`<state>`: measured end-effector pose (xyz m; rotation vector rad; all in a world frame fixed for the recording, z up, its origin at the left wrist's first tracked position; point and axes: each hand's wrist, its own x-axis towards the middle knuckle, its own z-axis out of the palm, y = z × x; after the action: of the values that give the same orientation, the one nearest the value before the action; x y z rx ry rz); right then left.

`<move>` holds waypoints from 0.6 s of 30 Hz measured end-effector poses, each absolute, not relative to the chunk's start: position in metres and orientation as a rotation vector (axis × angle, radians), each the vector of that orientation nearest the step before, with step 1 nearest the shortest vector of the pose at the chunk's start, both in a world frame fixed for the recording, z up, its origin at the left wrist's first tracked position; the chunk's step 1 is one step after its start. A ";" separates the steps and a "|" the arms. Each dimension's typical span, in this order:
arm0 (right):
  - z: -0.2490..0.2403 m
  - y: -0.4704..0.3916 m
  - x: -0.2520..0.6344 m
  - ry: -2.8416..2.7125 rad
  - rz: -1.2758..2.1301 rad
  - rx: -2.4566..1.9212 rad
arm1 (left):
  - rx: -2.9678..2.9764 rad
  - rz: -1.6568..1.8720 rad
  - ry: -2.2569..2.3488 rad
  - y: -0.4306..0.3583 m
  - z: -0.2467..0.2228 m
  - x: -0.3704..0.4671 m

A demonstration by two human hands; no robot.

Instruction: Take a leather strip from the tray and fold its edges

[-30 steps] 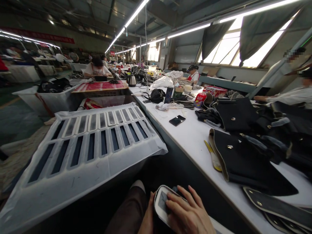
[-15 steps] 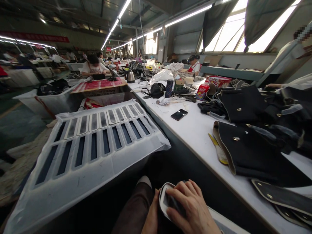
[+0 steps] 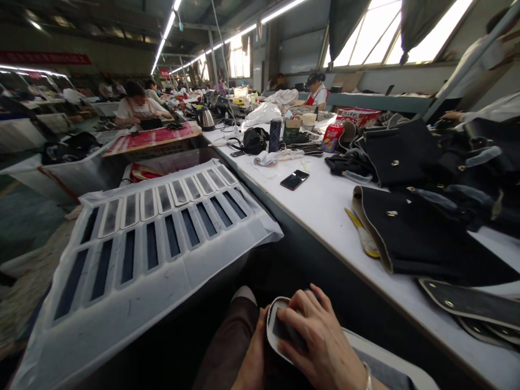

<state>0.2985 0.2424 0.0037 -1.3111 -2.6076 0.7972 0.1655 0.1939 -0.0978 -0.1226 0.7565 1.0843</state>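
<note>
Clock centred on my lap, 12 straight ahead. Rounded, white-bordered oblong piece with a dark grey centre is in both hands, at the centre, just right of my dark-clad knee. Left hand: closed on the outer edge at 9 o'clock of the rounded end, thumb side up, lower fingers hidden. Right hand: half-curled over the top, gripping, fingertips on the grey centre, the others toward the far edge; contact there is blurred. A white-bordered grey strip runs out under my right wrist to 4 o'clock; can't tell if it's the same part.

At 10: translucent white sheet with two rows of oblongs, the far row mostly white-edged, the near row dark blue. On the white-topped table: black phone at 12, yellow-and-clear flat tool at 1, black flap with metal clasp at 2, touching or nearly touching the tool.
</note>
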 end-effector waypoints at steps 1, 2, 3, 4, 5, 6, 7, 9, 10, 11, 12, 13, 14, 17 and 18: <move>0.004 0.242 0.298 -2.601 0.816 -1.307 | -0.082 1.067 0.728 0.194 -0.098 0.164; 0.005 0.241 0.298 -2.592 0.835 -1.313 | -0.045 1.051 0.713 0.195 -0.096 0.162; 0.004 0.240 0.298 -2.582 0.852 -1.326 | -0.008 1.038 0.710 0.195 -0.093 0.160; 0.004 0.239 0.297 -2.570 0.866 -1.342 | 0.026 1.033 0.717 0.195 -0.089 0.158; 0.003 0.238 0.297 -2.553 0.872 -1.361 | 0.055 1.039 0.730 0.195 -0.083 0.156; 0.000 0.237 0.297 -2.532 0.869 -1.374 | 0.076 1.049 0.744 0.195 -0.077 0.154; -0.002 0.235 0.297 -2.510 0.850 -1.375 | 0.088 1.055 0.758 0.196 -0.072 0.153; -0.010 0.233 0.300 -2.485 0.764 -1.328 | 0.088 1.042 0.769 0.197 -0.064 0.151; -0.014 0.232 0.302 -2.491 0.695 -1.288 | 0.085 1.033 0.768 0.198 -0.062 0.150; -0.017 0.231 0.304 -2.502 0.612 -1.253 | 0.082 1.029 0.764 0.199 -0.062 0.150; -0.020 0.230 0.306 -2.516 0.527 -1.219 | 0.077 1.031 0.758 0.200 -0.062 0.149; -0.023 0.229 0.308 -2.526 0.445 -1.198 | 0.070 1.034 0.754 0.201 -0.062 0.150; -0.025 0.228 0.309 -2.527 0.376 -1.191 | 0.062 1.039 0.756 0.202 -0.062 0.150; -0.028 0.227 0.310 -2.505 0.261 -1.202 | 0.058 1.040 0.779 0.203 -0.061 0.150; -0.029 0.226 0.310 -2.499 0.248 -1.207 | 0.066 1.052 0.791 0.203 -0.059 0.150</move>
<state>0.3103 0.2264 -0.0285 -1.2068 -2.4988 0.2482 0.1500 0.2034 -0.0594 0.0658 0.7914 1.0520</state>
